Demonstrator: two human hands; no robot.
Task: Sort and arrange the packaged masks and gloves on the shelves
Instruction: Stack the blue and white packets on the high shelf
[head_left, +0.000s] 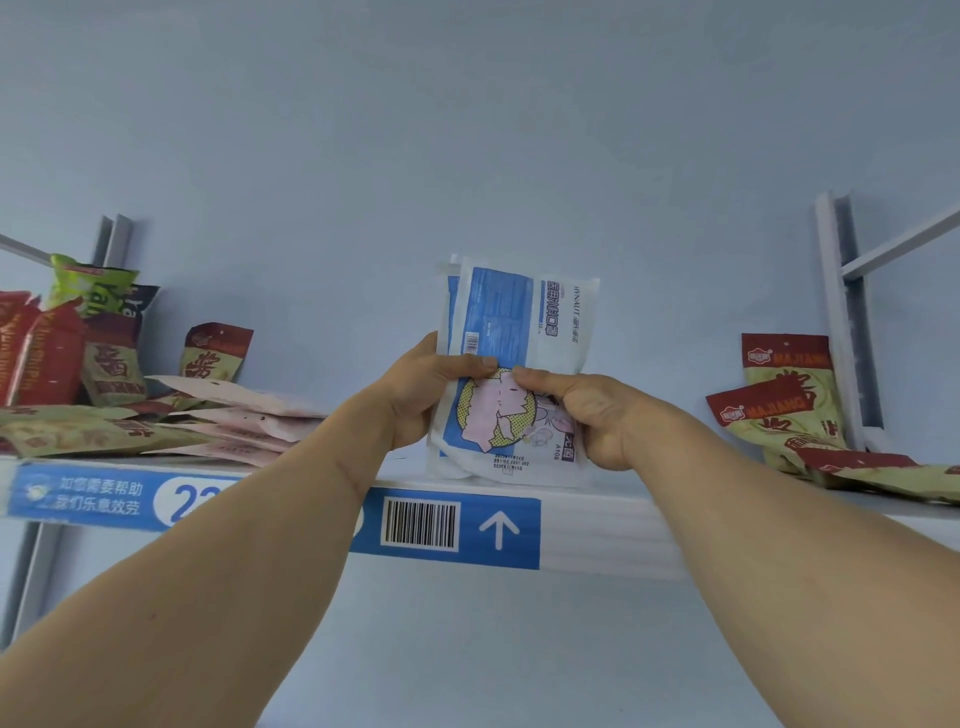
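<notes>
With both arms stretched up to the shelf (613, 525), the left hand (423, 392) and right hand (587, 415) are each gripping the same stack of packaged masks (511, 322). Left thumb is pressed over the front near the middle, the rest of that hand wraps behind the left edge. Right hand pinches the front from the other side, fingers curled, thumb almost meeting the left one. The packs stand upright, bottom edge at the shelf surface, about mid-shelf; looks like a couple of them layered, white and blue with a cartoon print lower down.

Off to the left lie some flat pink packets (244, 415), then a pile of red and green snack bags (78, 358). More red-and-tan snack bags (789, 400) sit on the right, well apart from the masks. A blue label strip (447, 527) with barcode and arrow runs along the shelf's front edge.
</notes>
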